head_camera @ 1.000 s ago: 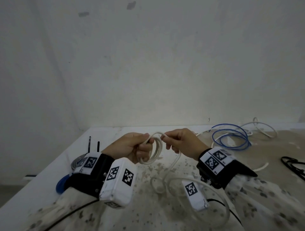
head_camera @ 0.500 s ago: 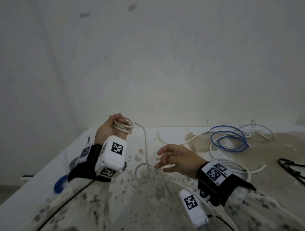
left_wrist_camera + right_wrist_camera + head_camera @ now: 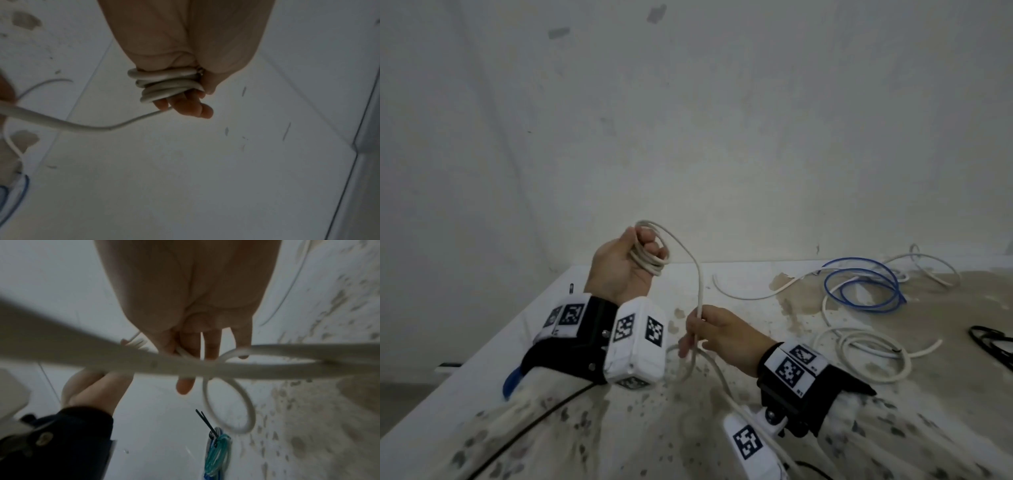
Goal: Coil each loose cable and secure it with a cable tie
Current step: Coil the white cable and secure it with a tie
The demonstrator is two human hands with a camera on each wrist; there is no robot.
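My left hand [image 3: 633, 257] is raised above the table and grips a small coil of white cable [image 3: 649, 262] wound round its fingers; the left wrist view shows the several turns [image 3: 166, 86] stacked across the fingers. From the coil the free cable [image 3: 700, 274] arcs down to my right hand [image 3: 709, 332], which pinches it between thumb and fingers just above the table. Below that hand the cable runs on in a loose loop [image 3: 228, 402] toward me.
On the stained white table [image 3: 619, 428] lie a blue cable [image 3: 866, 287], more loose white cable [image 3: 859, 356] at the right and a black cable [image 3: 993, 342] at the right edge. A tied bundle with black cable ties [image 3: 216, 451] lies at the left. A wall stands close behind.
The left hand has risen with the coil, from meeting the right hand to well above the table. The right hand let go, dropped lower, and now pinches the free cable.
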